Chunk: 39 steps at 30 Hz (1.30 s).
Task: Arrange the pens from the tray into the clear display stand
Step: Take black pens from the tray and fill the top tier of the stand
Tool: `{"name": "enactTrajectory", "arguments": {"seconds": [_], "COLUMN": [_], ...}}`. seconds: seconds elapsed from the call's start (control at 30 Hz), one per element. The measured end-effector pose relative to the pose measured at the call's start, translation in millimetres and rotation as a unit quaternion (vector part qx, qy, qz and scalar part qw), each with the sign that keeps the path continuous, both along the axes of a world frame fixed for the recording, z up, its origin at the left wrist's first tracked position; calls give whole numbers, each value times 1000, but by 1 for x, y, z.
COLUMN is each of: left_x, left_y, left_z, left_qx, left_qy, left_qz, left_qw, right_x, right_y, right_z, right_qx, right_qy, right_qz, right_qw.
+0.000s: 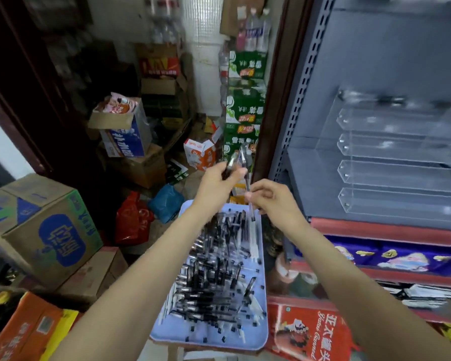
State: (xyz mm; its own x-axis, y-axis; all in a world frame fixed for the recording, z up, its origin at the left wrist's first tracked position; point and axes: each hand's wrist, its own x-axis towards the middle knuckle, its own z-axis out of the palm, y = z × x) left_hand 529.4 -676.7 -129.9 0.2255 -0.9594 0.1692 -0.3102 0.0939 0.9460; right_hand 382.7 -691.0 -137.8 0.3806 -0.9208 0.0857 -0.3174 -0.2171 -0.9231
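Judging from the stand (399,162), little of the task is done: its clear tiers on the grey shelf (375,61) look bare, though blur and glare hide the top tier, where something dark may lie. Most of the work is judged to be left, since a thick heap of pens (214,272) lies in the tray (255,334), filling it nearly from end to end.

A few pens (233,158) are gripped in the left hand (216,181), whose fingers are curled round the barrels, the tips pointing up and away. One pen (248,188) is pinched by the right hand (274,201) between thumb and fingers and hangs nearly upright, its lower end just above the far end of the tray. Both hands are held close together above that far end, left of the stand.

The stand sits to the right of the hands, behind the shelf's upright post (297,100) and above its red front lip (391,230). Open air lies between the right hand and the lower tiers, so a path over the lip seems free. The tier fronts are narrow, and it is judged that pens must be laid in lengthwise. Boxes (44,230) crowd the floor on the left, near the left elbow.
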Motion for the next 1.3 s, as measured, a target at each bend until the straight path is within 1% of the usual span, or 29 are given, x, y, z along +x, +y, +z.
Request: {"name": "enactTrajectory", "arguments": {"seconds": [0.07, 0.2, 0.23, 0.3, 0.37, 0.4, 0.5, 0.6, 0.67, 0.77, 0.93, 1.1, 1.2, 1.3], "left_x": [-16, -59, -71, -98, -128, -142, -181, -209, -219, -225, -227, -228, -232, -234], "left_y": [-14, -43, -52, -70, -90, -99, -125, -148, -162, -177, -190, -196, -198, -202], "left_z": [24, 65, 74, 90, 103, 108, 120, 127, 129, 132, 136, 137, 138, 137], "left_qx": [-27, -86, -102, -110, -107, -107, -120, -146, -148, -99, -92, -116, -139, -155], "left_qy": [-31, -104, -127, -189, -265, -289, -320, -353, -377, -392, -413, -366, -343, -336], "left_qz": [-1, -30, -37, -44, -45, -48, -64, -50, -24, 2, 10, 36, 59, 68], "left_qw": [999, 990, 986, 975, 957, 950, 938, 923, 914, 915, 906, 922, 927, 927], "right_x": [-13, -61, -76, -108, -141, -157, -197, -224, -239, -261, -284, -294, -295, -297], "right_y": [-12, -49, -59, -80, -102, -113, -143, -168, -184, -209, -244, -266, -278, -289], "right_z": [16, 46, 56, 78, 97, 104, 114, 120, 124, 132, 138, 134, 131, 130], "right_qx": [-41, -91, -108, -136, -143, -144, -138, -121, -117, -121, -113, -85, -92, -115], "right_qy": [2, -3, -17, -76, -126, -138, -174, -225, -251, -277, -258, -214, -170, -97], "right_qz": [8, -4, -16, -41, -39, -30, -18, -22, -48, -120, -160, -158, -151, -140], "right_qw": [999, 996, 994, 987, 981, 980, 975, 966, 960, 946, 946, 960, 969, 979]}}
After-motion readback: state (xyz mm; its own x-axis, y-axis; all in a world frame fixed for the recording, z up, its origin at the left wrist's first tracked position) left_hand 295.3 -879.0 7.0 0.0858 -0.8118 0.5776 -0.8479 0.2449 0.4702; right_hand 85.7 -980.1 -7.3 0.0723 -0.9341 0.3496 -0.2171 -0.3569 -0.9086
